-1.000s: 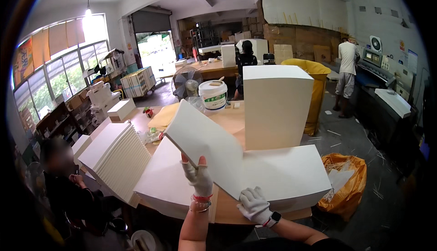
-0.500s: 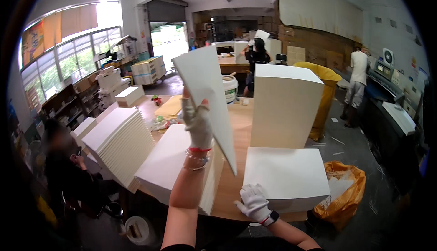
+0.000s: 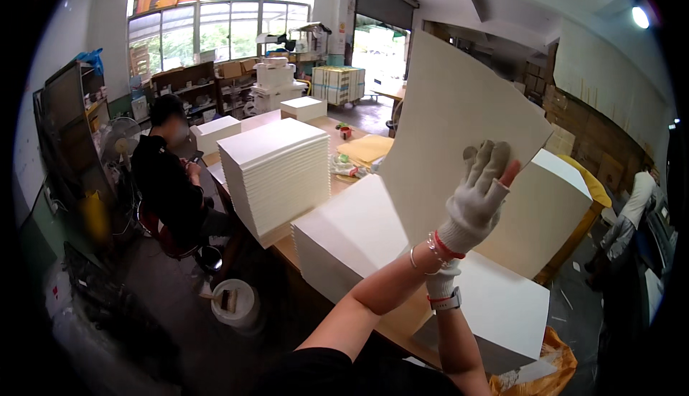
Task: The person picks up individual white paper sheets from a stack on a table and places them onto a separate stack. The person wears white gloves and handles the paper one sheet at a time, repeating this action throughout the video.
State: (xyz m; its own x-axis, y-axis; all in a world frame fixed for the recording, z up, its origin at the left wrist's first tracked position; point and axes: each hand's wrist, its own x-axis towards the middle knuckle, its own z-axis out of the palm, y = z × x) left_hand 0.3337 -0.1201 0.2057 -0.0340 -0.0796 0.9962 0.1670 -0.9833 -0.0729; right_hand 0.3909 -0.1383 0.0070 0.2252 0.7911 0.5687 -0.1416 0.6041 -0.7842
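My left hand [image 3: 475, 202], in a whitish work glove with bare fingertips, holds up a large, slightly bent white sheet [image 3: 448, 101]. Its fingers lie spread against the sheet's face. Of my right hand [image 3: 444, 276] only the glove cuff shows, above a watch; the fingers are hidden behind my left wrist and the sheet. Below and beside it sits a white stack of sheets [image 3: 502, 303] at the table's near right. Left of my arms lies another white stack [image 3: 344, 231]. A taller white stack [image 3: 549, 213] rises behind my left hand, partly covered by the sheet.
A stepped white stack [image 3: 276, 177] stands at the table's left edge. Beyond it are smaller white stacks and yellow paper [image 3: 369, 150]. A seated person [image 3: 172, 173] is at left, near a white bucket with a brush [image 3: 237, 303]. An orange sack [image 3: 549, 360] sits at lower right.
My view has swung left. The sheet in my left hand has turned its broad face toward me and moved right, and my left arm now crosses in front of my right wrist.
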